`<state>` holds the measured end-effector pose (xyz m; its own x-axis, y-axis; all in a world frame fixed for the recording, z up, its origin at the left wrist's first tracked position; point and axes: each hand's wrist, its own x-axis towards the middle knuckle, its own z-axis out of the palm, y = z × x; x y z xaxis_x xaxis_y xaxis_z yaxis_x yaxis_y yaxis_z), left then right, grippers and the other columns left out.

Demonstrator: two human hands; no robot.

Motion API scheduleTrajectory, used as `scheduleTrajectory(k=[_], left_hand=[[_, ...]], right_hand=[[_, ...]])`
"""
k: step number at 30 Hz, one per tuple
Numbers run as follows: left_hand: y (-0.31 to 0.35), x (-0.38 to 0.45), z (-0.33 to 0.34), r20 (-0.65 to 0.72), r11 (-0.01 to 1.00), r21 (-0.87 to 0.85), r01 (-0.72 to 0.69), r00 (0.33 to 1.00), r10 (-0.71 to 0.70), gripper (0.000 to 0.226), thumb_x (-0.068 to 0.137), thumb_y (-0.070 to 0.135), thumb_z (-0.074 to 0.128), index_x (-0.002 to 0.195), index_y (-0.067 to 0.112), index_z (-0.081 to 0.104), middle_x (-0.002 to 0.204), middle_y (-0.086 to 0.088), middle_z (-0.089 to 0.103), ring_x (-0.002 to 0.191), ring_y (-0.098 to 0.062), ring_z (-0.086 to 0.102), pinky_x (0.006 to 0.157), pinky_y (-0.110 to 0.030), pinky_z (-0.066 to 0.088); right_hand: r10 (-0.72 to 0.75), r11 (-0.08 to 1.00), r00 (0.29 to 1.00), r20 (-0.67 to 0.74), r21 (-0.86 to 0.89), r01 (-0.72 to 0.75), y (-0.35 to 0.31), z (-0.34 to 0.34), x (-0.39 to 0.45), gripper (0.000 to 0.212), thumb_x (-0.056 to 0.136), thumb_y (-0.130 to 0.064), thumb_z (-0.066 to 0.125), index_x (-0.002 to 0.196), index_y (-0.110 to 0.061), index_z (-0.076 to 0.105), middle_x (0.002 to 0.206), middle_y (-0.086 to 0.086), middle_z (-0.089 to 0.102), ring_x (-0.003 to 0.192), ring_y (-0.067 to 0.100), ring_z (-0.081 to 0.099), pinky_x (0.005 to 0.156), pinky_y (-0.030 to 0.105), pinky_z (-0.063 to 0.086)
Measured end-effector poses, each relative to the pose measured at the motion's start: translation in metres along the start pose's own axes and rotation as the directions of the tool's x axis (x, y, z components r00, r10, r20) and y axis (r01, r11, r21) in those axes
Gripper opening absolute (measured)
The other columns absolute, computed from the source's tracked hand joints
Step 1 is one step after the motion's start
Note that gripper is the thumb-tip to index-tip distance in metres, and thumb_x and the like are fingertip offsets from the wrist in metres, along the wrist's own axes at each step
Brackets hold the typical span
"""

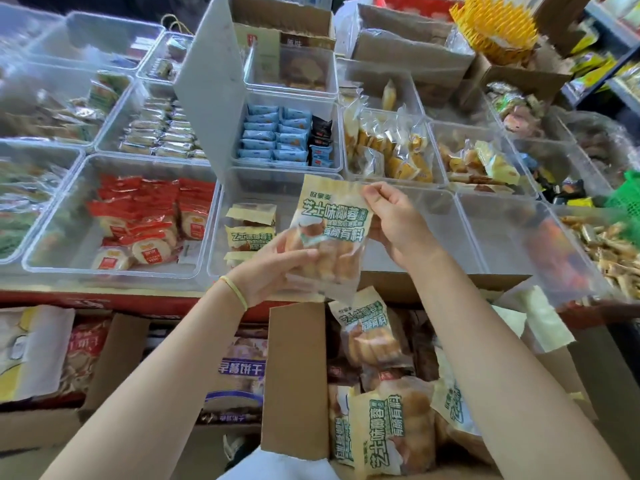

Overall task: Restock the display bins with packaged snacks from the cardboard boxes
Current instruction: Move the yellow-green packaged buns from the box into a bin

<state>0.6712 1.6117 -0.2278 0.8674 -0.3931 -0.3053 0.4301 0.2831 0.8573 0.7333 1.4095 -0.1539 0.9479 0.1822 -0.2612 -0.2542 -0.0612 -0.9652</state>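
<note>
Your left hand (277,268) cups lower half of snack packet (329,237); right hand (391,223) pinches its top edge, above near bin (221,237), over open cardboard box (298,375). Judge packet light, crinkly, bread inside squashable; hold by sealed edges. Box depth hidden by arms; far bins blurred.

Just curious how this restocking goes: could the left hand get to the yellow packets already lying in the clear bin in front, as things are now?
Probably not freely: the left hand grips the held packet, together with the right hand. The bin packets lie open just beyond its fingers.
</note>
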Motion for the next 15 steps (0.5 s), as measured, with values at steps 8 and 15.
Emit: scheduleTrajectory(k=[8,15], left_hand=[[0.019,0.028,-0.055,-0.305,0.991,0.121,-0.051,0.948,0.085,0.067,0.073,0.031,0.084,0.132,0.026,0.052,0.115,0.000,0.069,0.102,-0.019,0.069,0.077,-0.031,0.055],[0.004,0.068,-0.108,-0.491,0.609,0.778,0.157,0.756,0.432,0.055,0.086,0.032,0.068,0.137,0.019,0.052,0.139,-0.002,0.051,0.130,-0.020,0.044,0.110,-0.036,0.035]], right_hand=[[0.174,0.841,0.977,0.121,-0.535,-0.083,0.003,0.024,0.080,0.026,0.092,-0.043,0.067,0.103,-0.020,0.070,0.093,-0.005,0.069,0.071,0.011,0.057,0.063,0.029,0.046],[0.007,0.811,1.000,-0.025,-0.585,-0.020,0.041,0.041,0.165,0.024,0.098,-0.020,0.062,0.113,-0.004,0.072,0.115,0.019,0.070,0.097,0.019,0.061,0.085,0.029,0.048]])
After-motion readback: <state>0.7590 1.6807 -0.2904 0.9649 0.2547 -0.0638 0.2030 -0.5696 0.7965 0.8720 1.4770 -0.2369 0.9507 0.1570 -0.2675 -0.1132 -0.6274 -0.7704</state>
